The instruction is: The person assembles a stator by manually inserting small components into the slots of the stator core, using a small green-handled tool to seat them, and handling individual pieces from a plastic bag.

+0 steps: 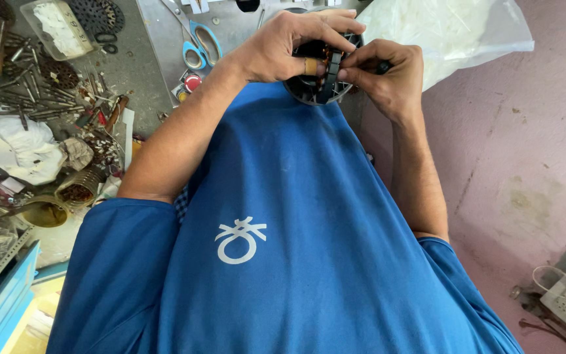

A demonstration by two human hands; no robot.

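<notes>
Your left hand [289, 46] wraps over the top of the round black motor part [322, 69], fingers curled and pressed against its rim. Your right hand [388, 75] pinches the part's right edge between thumb and fingertips. The part sits above the blue shirt [296, 216], its flat round face turned toward you; a long axis cannot be told. Blue-handled scissors [201, 44] lie on the surface left of the part; a clear plastic bag [453, 29] lies right of it.
</notes>
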